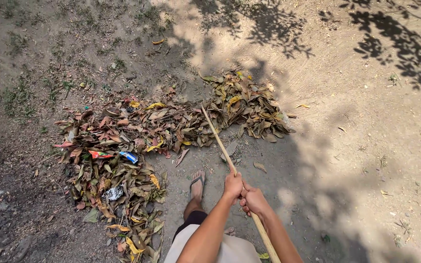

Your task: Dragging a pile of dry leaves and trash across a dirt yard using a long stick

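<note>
A long wooden stick (216, 136), probably a rake or broom handle, runs from my hands up into a curved heap of dry brown and yellow leaves (137, 136) on bare dirt. My left hand (233, 185) is wrapped around the stick higher up. Just below it, my right hand (253, 199) grips the same stick. The stick's far end is hidden among the leaves. My foot in a sandal (197, 185) stands just beside the heap.
Bits of litter lie in the heap: a blue and white wrapper (129, 156), a red wrapper (98, 154), a crumpled silver scrap (113, 193). Sparse grass (20, 92) grows at the far left. Sunlit sandy ground (366, 126) with tree shadows spreads to the right.
</note>
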